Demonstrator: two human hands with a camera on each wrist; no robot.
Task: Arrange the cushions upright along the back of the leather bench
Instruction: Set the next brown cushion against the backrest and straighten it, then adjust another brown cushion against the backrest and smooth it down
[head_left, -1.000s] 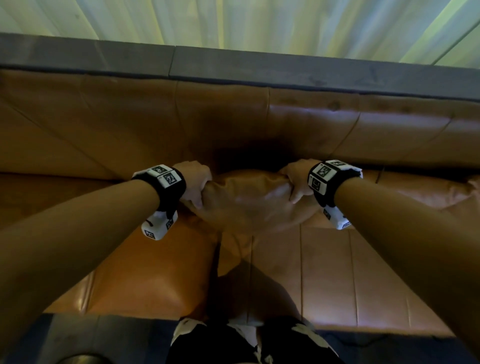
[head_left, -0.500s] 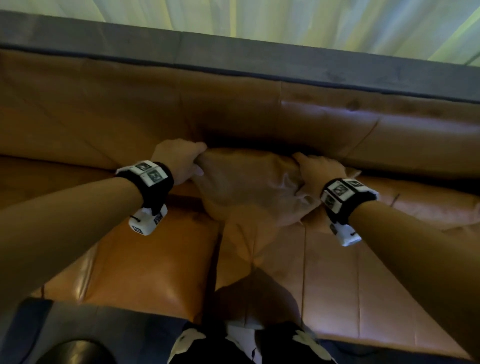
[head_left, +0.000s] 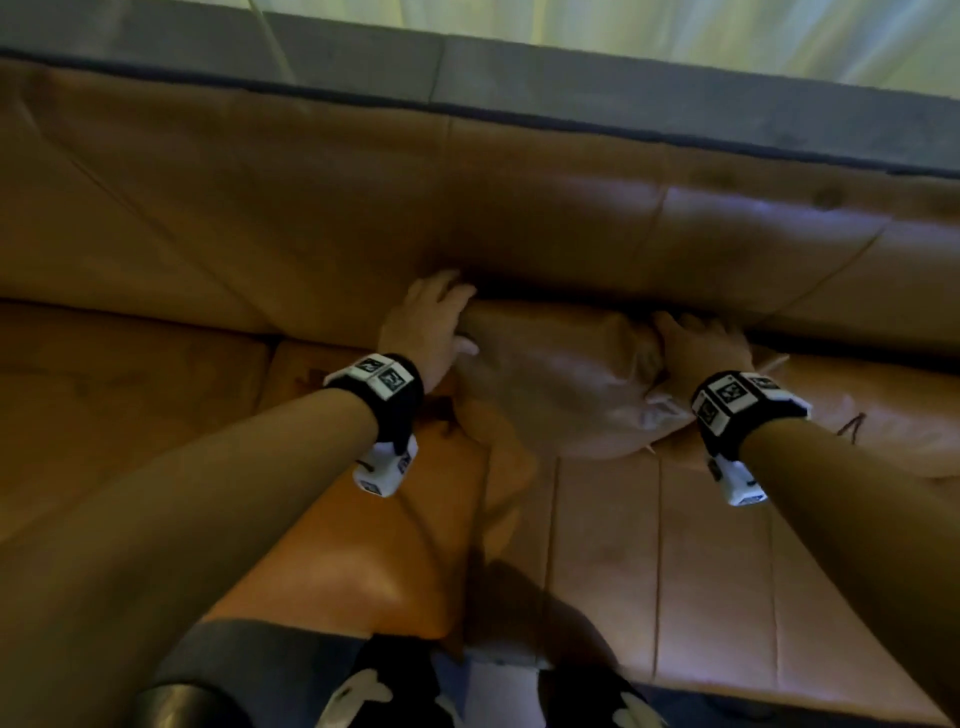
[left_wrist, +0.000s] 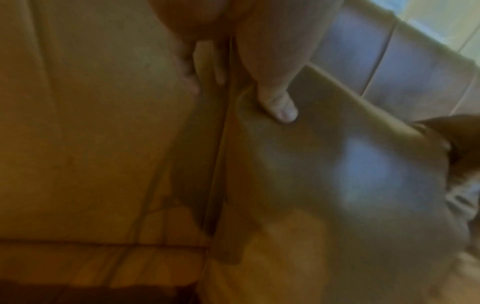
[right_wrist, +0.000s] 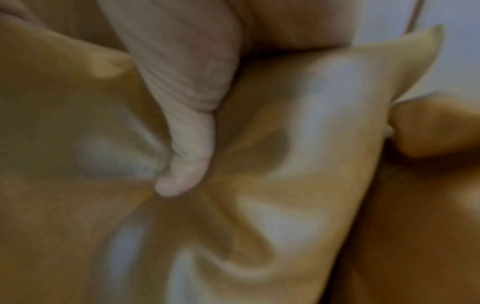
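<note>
Soft, creased tan leather cushion (head_left: 561, 384), apparently upright against smooth bench (head_left: 597, 545) back, left hand (head_left: 431, 327) and right hand (head_left: 701, 353) each gripping a top corner.

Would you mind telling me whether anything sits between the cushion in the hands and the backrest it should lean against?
Nothing visible does. The cushion has its top edge already up against the backrest, gripped by the left hand and right hand. Another cushion lies to its right, beside it, not behind it.

Left hand's thumb (left_wrist: 281, 107) pressed on tan cushion (left_wrist: 324, 174), beside leather bench (left_wrist: 91, 123)
</note>
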